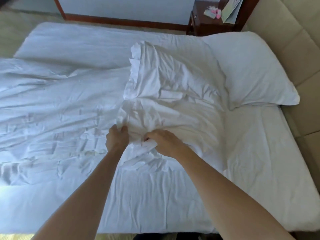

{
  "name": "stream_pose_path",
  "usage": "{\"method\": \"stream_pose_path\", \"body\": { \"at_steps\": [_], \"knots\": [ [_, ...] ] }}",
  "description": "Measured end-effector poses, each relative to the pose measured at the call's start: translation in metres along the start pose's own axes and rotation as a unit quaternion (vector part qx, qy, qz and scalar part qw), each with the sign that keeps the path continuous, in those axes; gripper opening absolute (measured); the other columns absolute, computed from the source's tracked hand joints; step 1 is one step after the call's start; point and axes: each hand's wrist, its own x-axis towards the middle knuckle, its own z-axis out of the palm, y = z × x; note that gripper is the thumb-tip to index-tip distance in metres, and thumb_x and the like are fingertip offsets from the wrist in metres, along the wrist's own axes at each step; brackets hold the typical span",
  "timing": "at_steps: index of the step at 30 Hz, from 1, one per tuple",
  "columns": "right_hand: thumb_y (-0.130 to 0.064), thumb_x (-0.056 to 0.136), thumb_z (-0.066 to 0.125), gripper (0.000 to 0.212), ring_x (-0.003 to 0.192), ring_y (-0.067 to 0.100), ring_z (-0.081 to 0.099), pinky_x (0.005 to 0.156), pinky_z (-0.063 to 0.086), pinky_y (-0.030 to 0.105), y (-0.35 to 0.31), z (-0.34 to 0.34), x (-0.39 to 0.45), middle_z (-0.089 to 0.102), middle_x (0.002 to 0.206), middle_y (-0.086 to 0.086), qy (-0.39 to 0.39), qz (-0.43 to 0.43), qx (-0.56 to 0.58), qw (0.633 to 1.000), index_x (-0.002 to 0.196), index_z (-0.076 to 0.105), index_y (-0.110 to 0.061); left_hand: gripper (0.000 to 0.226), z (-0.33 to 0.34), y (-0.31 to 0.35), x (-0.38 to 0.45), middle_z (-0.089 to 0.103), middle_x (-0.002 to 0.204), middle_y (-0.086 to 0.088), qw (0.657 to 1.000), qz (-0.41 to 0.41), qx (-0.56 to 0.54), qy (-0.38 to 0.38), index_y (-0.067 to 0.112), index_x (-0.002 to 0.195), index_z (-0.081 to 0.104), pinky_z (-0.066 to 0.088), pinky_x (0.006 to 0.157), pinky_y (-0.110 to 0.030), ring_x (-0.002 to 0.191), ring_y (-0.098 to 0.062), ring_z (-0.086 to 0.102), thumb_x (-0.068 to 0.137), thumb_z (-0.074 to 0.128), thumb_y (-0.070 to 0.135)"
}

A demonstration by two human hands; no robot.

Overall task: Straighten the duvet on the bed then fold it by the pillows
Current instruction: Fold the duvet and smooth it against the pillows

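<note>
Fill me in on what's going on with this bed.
A person is making it. Both hands grip the bunched white duvet near the middle of the bed: the left hand pinches a fold, the right hand clutches crumpled fabric beside it. The duvet's top end is heaped and creased just short of the pillow by the headboard; the rest spreads rumpled to the left. It is neither straightened nor neatly folded yet. A nightstand stands beyond the bed.

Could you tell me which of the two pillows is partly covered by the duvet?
The far pillow: the folded-back duvet lies over its near part. The near pillow, by the headboard, lies fully uncovered.
</note>
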Motion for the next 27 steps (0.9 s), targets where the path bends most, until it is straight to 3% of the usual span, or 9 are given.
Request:
{"method": "stream_pose_path", "body": {
  "at_steps": [3, 7, 10, 13, 15, 19, 22, 25, 27],
  "knots": [
    [0.006, 0.081, 0.052, 0.046, 0.107, 0.027, 0.057, 0.080, 0.040, 0.029, -0.004, 0.006, -0.012, 0.060, 0.115, 0.004, -0.054, 0.026, 0.017, 0.998, 0.118, 0.057, -0.022, 0.037, 0.001, -0.010, -0.012, 0.064, 0.116, -0.018, 0.999, -0.032, 0.008, -0.025, 0.011, 0.123, 0.059, 0.045, 0.099, -0.048, 0.111, -0.039, 0.058, 0.094, 0.055, 0.033],
    [0.010, 0.085, 0.047, 0.039, 0.071, 0.014, 0.048, 0.055, 0.033, 0.012, -0.013, -0.006, -0.030, 0.048, 0.078, -0.005, -0.106, 0.041, 0.067, 0.991, 0.113, 0.062, -0.012, 0.034, -0.011, -0.015, -0.025, 0.065, 0.113, -0.024, 0.997, -0.067, 0.006, -0.031, -0.001, 0.116, 0.064, 0.047, 0.085, -0.037, 0.108, -0.040, 0.061, 0.091, 0.056, 0.021],
    [0.001, 0.088, 0.054, 0.024, 0.056, -0.002, 0.042, 0.052, 0.035, 0.008, -0.025, -0.034, -0.031, 0.043, 0.066, -0.015, -0.042, 0.034, 0.114, 0.992, 0.104, 0.069, -0.011, 0.029, -0.029, -0.025, -0.032, 0.066, 0.100, -0.021, 0.995, -0.097, -0.012, -0.030, -0.002, 0.105, 0.066, 0.048, 0.082, -0.036, 0.099, -0.038, 0.063, 0.087, 0.062, 0.020],
    [-0.014, 0.093, 0.055, 0.014, 0.050, 0.004, 0.042, 0.050, 0.035, 0.017, -0.028, -0.068, -0.031, 0.044, 0.063, -0.010, 0.041, 0.067, 0.171, 0.982, 0.099, 0.067, -0.017, 0.006, -0.045, -0.020, -0.054, 0.059, 0.073, -0.013, 0.996, -0.081, -0.006, -0.035, 0.006, 0.073, 0.064, 0.044, 0.069, -0.031, 0.076, -0.030, 0.059, 0.078, 0.061, 0.005],
    [-0.015, 0.094, 0.052, 0.015, 0.049, 0.010, 0.043, 0.048, 0.034, 0.020, -0.025, -0.079, -0.037, 0.048, 0.063, -0.004, 0.057, 0.088, 0.188, 0.977, 0.098, 0.066, -0.016, 0.020, -0.051, -0.010, -0.067, 0.054, 0.070, -0.008, 0.998, -0.057, -0.001, -0.021, 0.014, 0.063, 0.052, 0.042, 0.070, -0.031, 0.074, -0.027, 0.054, 0.078, 0.058, 0.003],
    [-0.015, 0.093, 0.058, 0.013, 0.063, 0.010, 0.052, 0.055, 0.036, 0.020, -0.018, -0.086, -0.049, 0.052, 0.072, -0.004, -0.008, 0.101, 0.158, 0.982, 0.099, 0.068, -0.013, 0.010, -0.061, 0.016, -0.090, 0.059, 0.076, -0.008, 0.999, 0.000, -0.001, -0.034, 0.010, 0.078, 0.063, 0.044, 0.068, -0.028, 0.075, -0.026, 0.056, 0.085, 0.055, 0.008],
    [-0.020, 0.095, 0.058, 0.016, 0.089, 0.019, 0.057, 0.074, 0.044, 0.025, -0.010, -0.103, -0.046, 0.059, 0.098, 0.001, -0.056, 0.105, 0.107, 0.987, 0.104, 0.069, -0.014, 0.014, -0.068, 0.033, -0.102, 0.061, 0.071, -0.010, 0.998, 0.035, -0.001, -0.056, 0.003, 0.088, 0.067, 0.044, 0.060, -0.026, 0.068, -0.025, 0.056, 0.085, 0.056, 0.010],
    [-0.025, 0.095, 0.056, 0.018, 0.111, 0.026, 0.058, 0.089, 0.046, 0.031, -0.006, -0.123, -0.034, 0.057, 0.130, 0.005, -0.056, 0.109, 0.065, 0.990, 0.106, 0.069, -0.017, 0.012, -0.083, 0.041, -0.112, 0.064, 0.072, -0.008, 0.998, 0.048, 0.013, -0.047, 0.006, 0.087, 0.066, 0.043, 0.052, -0.022, 0.059, -0.018, 0.054, 0.086, 0.057, 0.013],
    [-0.025, 0.096, 0.055, 0.020, 0.111, 0.028, 0.059, 0.088, 0.046, 0.032, -0.013, -0.130, -0.029, 0.057, 0.130, 0.008, -0.039, 0.102, 0.060, 0.992, 0.107, 0.069, -0.015, 0.015, -0.096, 0.036, -0.117, 0.066, 0.075, -0.010, 0.998, 0.046, 0.009, -0.033, 0.003, 0.089, 0.067, 0.047, 0.057, -0.025, 0.063, -0.019, 0.057, 0.085, 0.057, 0.012]
  ]
}}
